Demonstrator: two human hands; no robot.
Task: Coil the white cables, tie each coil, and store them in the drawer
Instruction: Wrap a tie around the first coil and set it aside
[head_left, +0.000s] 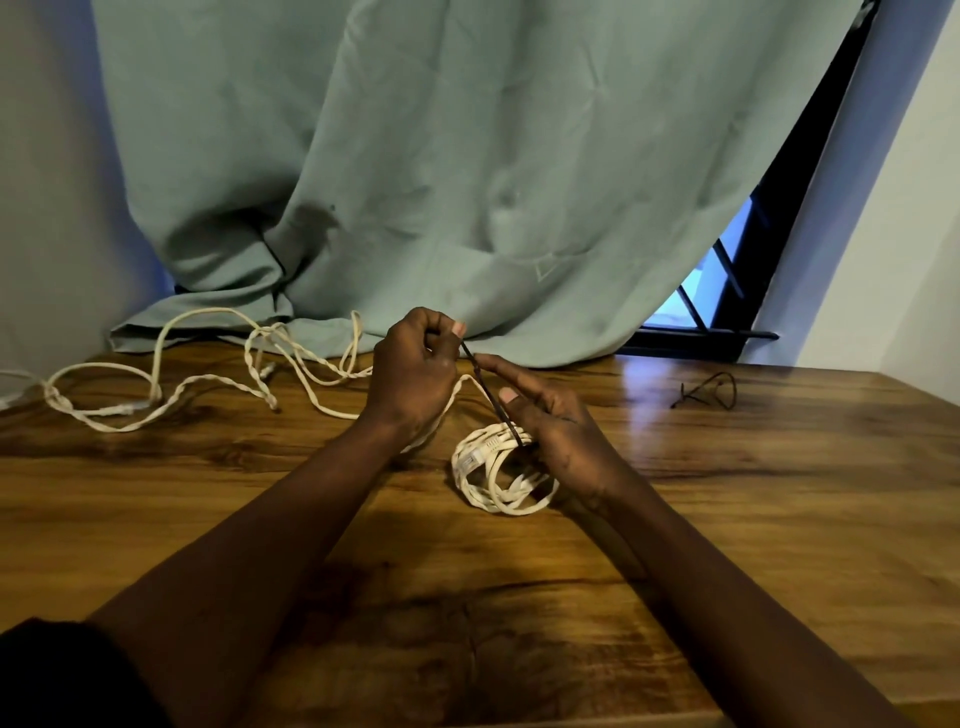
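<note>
Green curtain (415, 156) hangs behind the brown wooden desk (727, 519) and its bottom edge lies on the desk's far side. To the right of the curtain a dark window frame (737, 291) shows, with blue light in it.

One long white cable (171, 384) lies loose on the far left of the desk, all bendy and twisty. Part of it runs over to the left hand.

Both bare arms reach out over the middle of the desk. The left hand (410, 374) is closed, and its fingers (457, 328) pinch the top end of a thin dark tie (488, 392). The right hand (556, 426) is closed too. Its thumb and pointer finger hold the same tie lower down, so the tie is pulled straight between the two hands.

A small white coil (498, 473) of cable sits on the desk just under the right hand, touching it. The tie goes down and wraps over the top of the coil.

Another thin dark tie (709, 389) lies alone on the far right of the desk, well apart from the hands.
</note>
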